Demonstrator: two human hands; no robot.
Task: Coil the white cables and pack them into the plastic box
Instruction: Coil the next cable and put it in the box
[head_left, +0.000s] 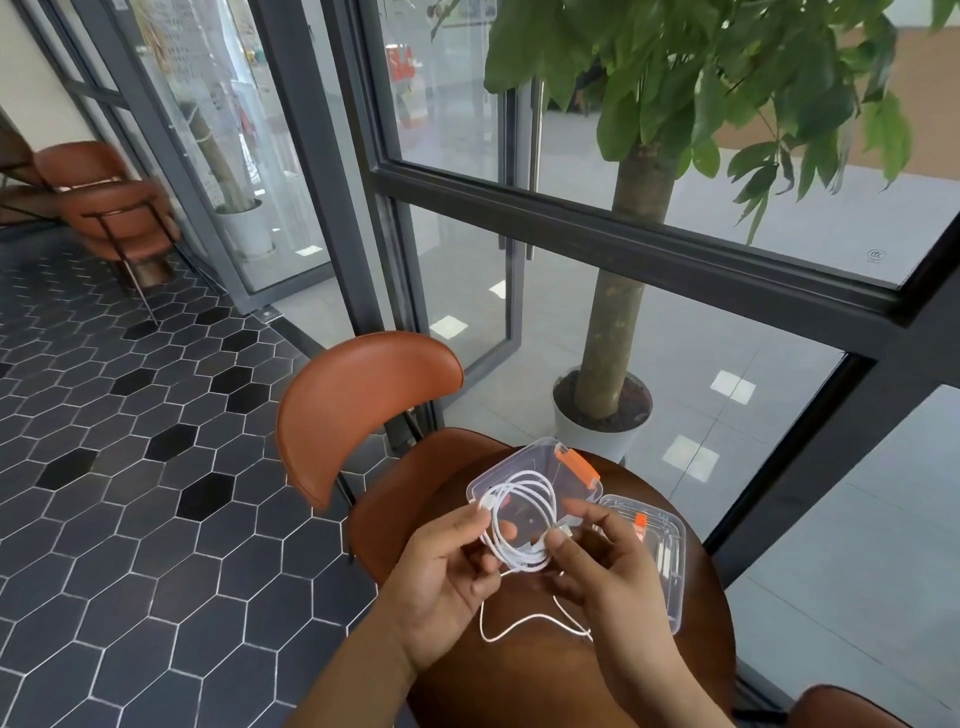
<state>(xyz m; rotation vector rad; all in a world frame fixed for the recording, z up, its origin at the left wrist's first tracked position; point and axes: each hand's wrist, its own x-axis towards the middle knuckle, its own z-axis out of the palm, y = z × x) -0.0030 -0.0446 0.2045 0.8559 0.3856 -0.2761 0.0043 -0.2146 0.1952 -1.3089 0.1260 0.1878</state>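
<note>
Left grip: thumb and fingers pinch one side of the coiled white cable. Right grip: pinches the opposite side, near a connector. Coil is held above the bench, in front of the open clear plastic box with its orange latch. Loose cable tail hangs down onto the bench. Brown chair just beyond; potted tree behind the glass.

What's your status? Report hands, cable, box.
left hand and right hand both pinching the white cable. Coil partly wound, loose tail trailing on the table. plastic box open behind, nothing blocking.
</note>
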